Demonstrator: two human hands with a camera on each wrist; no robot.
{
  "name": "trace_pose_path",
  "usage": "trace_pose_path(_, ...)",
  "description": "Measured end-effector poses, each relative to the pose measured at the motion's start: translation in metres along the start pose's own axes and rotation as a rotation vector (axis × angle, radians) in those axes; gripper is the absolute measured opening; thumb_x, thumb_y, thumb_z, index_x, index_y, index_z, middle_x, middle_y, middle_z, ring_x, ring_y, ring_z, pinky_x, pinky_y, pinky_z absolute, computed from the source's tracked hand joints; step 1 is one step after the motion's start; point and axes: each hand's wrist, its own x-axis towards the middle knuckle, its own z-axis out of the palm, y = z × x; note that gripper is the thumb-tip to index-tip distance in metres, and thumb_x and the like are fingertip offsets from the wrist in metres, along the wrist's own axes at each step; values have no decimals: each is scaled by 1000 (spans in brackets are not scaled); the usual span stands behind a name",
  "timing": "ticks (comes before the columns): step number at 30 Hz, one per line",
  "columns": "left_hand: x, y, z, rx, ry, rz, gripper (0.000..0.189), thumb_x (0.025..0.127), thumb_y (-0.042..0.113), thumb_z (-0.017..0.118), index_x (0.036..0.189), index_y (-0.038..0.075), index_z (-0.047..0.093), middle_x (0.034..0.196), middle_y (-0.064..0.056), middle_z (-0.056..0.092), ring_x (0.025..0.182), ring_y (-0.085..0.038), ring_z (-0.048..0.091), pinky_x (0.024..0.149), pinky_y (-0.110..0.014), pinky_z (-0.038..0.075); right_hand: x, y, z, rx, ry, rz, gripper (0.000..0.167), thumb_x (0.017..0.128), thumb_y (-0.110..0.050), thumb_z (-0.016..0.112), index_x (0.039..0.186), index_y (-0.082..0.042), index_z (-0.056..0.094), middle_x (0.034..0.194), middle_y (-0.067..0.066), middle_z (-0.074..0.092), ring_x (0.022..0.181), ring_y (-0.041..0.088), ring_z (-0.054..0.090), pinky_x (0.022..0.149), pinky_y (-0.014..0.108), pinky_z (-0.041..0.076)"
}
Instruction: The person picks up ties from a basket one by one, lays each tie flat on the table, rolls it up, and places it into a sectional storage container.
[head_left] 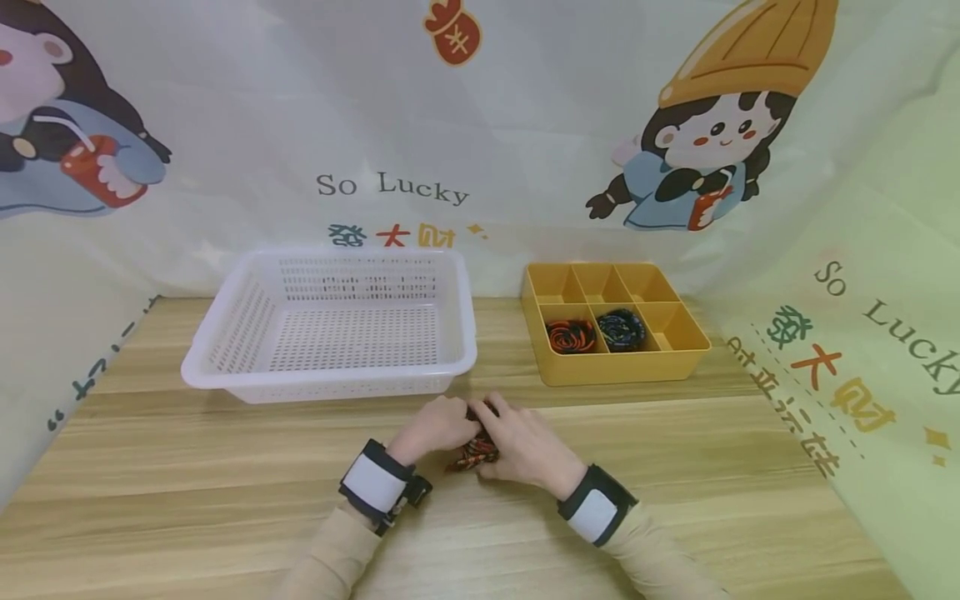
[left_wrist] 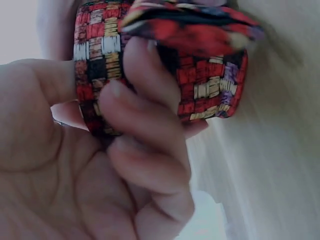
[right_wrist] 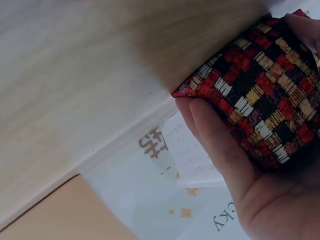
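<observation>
A necktie (head_left: pixel 477 454) in a red, black and beige checked weave is rolled into a thick bundle between my hands, low over the table. My left hand (head_left: pixel 441 425) grips it from the left; in the left wrist view its fingers curl against the rolled necktie (left_wrist: pixel 200 90), and a folded end sticks out on top. From the right my right hand (head_left: pixel 531 442) holds the other side. The right wrist view shows a broad flat face of the necktie (right_wrist: pixel 265 95) between its thumb and fingers (right_wrist: pixel 220 140).
Behind my hands on the left stands a white perforated basket (head_left: pixel 330 371) with nothing in it. At the back right is a yellow divided box (head_left: pixel 626 368); two front compartments hold a red-and-black coil (head_left: pixel 572 337) and a dark blue patterned coil (head_left: pixel 622 330). Printed cloth hangs behind.
</observation>
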Motion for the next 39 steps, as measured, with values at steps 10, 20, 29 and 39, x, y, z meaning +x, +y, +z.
trace_pose_path(10, 1, 4, 8, 103, 67, -18, 27, 86, 25, 60, 102, 4, 66, 72, -8, 61, 58, -18, 53, 50, -32, 43, 0, -4, -3, -35, 21, 48, 85, 66, -54, 79, 132, -10, 48, 109, 8, 59, 74, 19, 65, 59, 30, 53)
trace_pose_path(20, 6, 34, 7, 69, 294, 109, 27, 93, 26, 58, 100, 0, 62, 77, -9, 61, 66, -22, 60, 52, -31, 47, -3, 36, -17, 88, -67, 134, 71, 68, -39, 81, 128, -10, 56, 114, 15, 65, 91, 28, 67, 74, 43, 55)
trace_pose_path(29, 60, 65, 7, 320, 359, 534, 51, 102, 33, 39, 143, 3, 40, 154, -13, 32, 145, -30, 25, 118, -42, 25, -33, 76, -33, 117, -104, 166, 70, 68, -38, 82, 124, -3, 57, 117, 16, 66, 99, 31, 67, 83, 46, 54)
trace_pose_path(39, 90, 49, 22, 406, 225, 504, 53, 103, 39, 31, 146, 10, 35, 151, -8, 38, 145, -24, 26, 115, -49, 27, -52, 87, -39, 138, -110, 85, 68, 70, -38, 81, 127, -8, 57, 126, 16, 61, 107, 31, 63, 90, 46, 52)
